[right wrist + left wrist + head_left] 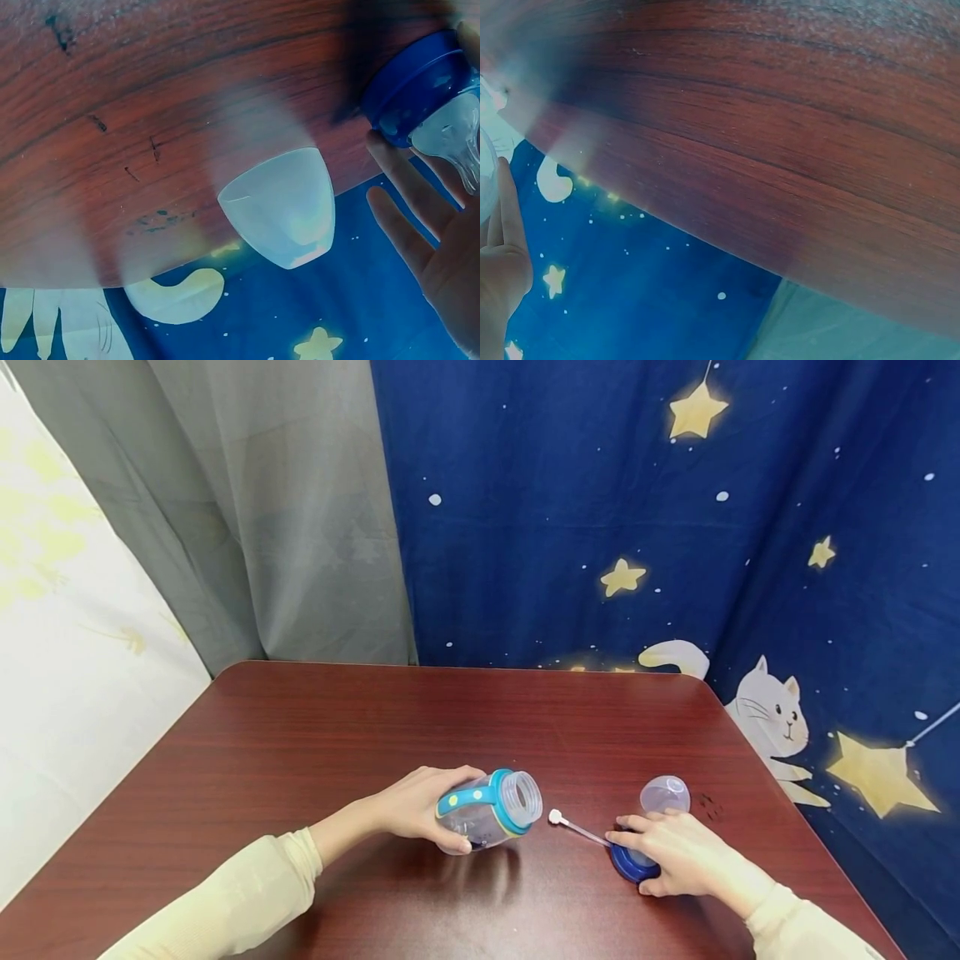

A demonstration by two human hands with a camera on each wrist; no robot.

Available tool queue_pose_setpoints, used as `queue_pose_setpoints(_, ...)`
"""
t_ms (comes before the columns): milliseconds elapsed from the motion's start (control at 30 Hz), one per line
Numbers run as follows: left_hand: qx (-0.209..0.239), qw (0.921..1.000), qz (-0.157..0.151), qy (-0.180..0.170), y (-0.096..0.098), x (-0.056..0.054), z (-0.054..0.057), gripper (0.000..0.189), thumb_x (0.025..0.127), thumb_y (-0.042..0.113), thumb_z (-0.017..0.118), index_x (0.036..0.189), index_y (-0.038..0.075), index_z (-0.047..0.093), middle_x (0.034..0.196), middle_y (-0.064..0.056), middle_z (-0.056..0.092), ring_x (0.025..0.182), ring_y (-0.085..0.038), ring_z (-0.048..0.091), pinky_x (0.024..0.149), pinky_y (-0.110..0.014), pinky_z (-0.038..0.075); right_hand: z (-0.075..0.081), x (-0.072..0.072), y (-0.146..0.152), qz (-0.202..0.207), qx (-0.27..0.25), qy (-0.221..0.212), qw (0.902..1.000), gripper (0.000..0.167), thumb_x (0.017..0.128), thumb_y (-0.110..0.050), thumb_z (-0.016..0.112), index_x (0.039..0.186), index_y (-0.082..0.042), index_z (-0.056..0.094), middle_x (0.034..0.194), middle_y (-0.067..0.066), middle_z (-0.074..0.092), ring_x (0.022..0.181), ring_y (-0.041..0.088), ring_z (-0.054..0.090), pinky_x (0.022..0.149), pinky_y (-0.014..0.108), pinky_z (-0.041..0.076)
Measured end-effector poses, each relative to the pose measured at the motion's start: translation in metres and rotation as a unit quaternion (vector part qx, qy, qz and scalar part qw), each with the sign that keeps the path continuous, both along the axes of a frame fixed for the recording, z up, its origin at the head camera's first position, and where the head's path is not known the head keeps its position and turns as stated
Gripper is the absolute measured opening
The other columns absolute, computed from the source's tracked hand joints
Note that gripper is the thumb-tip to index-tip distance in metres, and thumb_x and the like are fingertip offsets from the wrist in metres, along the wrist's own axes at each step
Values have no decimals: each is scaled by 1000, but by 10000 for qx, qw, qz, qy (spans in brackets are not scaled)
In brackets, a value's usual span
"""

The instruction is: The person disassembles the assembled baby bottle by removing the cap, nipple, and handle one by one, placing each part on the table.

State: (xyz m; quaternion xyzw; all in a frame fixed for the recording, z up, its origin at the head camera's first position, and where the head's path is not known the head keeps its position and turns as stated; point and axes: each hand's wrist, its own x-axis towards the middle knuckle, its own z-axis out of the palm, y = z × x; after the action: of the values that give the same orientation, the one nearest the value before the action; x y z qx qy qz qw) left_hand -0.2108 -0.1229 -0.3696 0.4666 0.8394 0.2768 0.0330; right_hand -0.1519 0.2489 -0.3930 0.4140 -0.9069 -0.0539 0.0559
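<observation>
In the head view my left hand (422, 802) grips a clear baby bottle (483, 827) from its left side. The bottle has a turquoise collar and handle with pale dots; it is tilted, its uncapped mouth facing right. My right hand (686, 853) holds a dark blue screw ring (627, 867) low over the table, thumb and fingers at its rim. A clear teat (448, 133) sticks out of the ring in the right wrist view. From the ring's other side a thin straw (583, 832) with a white weighted end points toward the bottle.
A translucent domed cap (666, 794) stands on the dark red wooden table (360, 718) just beyond my right hand. Dark marks (708, 807) show on the tabletop beside it. A grey curtain (315, 527) and a blue star-patterned curtain (525, 543) hang behind the far edge.
</observation>
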Motion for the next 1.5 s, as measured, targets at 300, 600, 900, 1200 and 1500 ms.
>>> queue_pose_setpoints(300,-14,10000,-22,43,1,1,2,72,64,58,66,122,25,41,97,16,54,82,0,51,67,-23,44,0,2,0,-79,-326,149,9993,60,65,-54,65,112,-18,60,105,5,57,88,21,56,67,41,42)
queue_pose_setpoints(600,31,9999,13,122,0,1,3,71,63,58,67,122,25,42,96,17,55,81,0,51,66,-23,43,14,-14,4,445,-1236,1150,9846,43,70,-43,66,102,-13,63,94,-2,60,79,16,57,64,37,46)
queue_pose_setpoints(900,79,9997,-18,211,-1,1,4,72,64,57,68,122,23,43,96,16,55,80,0,52,67,-22,43,32,-22,-2,211,-1913,1650,9673,31,79,-35,60,100,-12,64,93,-2,62,75,14,59,60,34,47)
queue_pose_setpoints(1200,198,9996,-56,180,-2,0,7,72,64,55,68,122,22,42,96,14,55,80,-1,52,66,-23,44,37,-22,-22,77,-2252,1768,9581,28,78,-31,63,99,-13,65,91,-1,63,77,14,61,58,33,48)
queue_pose_setpoints(1500,258,9996,-61,136,-1,-1,9,71,64,54,69,122,22,42,96,15,55,81,-1,52,67,-23,44,29,-18,-50,-104,-2435,1001,9647,41,73,-33,69,108,-13,62,96,-2,63,84,11,60,62,29,49)
